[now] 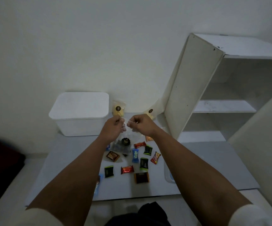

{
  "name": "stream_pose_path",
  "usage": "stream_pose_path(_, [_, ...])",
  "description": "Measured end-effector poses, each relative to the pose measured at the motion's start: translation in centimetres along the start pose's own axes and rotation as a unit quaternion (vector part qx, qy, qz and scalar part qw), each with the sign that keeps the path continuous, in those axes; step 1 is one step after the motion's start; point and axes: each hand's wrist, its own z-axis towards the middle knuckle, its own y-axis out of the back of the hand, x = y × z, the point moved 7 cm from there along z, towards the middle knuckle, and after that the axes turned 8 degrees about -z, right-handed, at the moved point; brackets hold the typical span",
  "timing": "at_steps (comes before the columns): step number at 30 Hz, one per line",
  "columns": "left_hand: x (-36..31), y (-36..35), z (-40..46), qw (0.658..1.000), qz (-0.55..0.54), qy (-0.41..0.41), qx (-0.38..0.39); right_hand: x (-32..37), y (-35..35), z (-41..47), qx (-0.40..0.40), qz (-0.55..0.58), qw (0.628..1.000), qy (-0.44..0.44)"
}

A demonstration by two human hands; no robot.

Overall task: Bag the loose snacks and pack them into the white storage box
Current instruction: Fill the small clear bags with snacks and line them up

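A clear plastic bag (123,145) with dark snacks and a round black sticker hangs above the grey board. My left hand (114,128) and my right hand (140,125) pinch its gathered top from either side, knuckles towards me. Several loose wrapped snacks lie on the board below, among them a blue one (135,155), a red one (127,169) and a green-edged black one (108,171). The white storage box (80,114) stands at the back left with its lid on. Two filled bags of yellow snacks (118,108) (150,112) lean against the wall behind my hands.
A white shelf unit (221,95) with open compartments stands at the right, its side panel close to my right hand. The grey board (63,160) ends near my knees. A dark red object (0,160) lies at the far left. A clear item (168,175) lies under my right forearm.
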Motion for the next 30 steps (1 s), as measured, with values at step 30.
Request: stream_pose_path(30, [2.9,2.8,1.8,0.993,-0.073,0.09,0.03,-2.1,-2.9,2.0,0.038,0.14,0.983,-0.109])
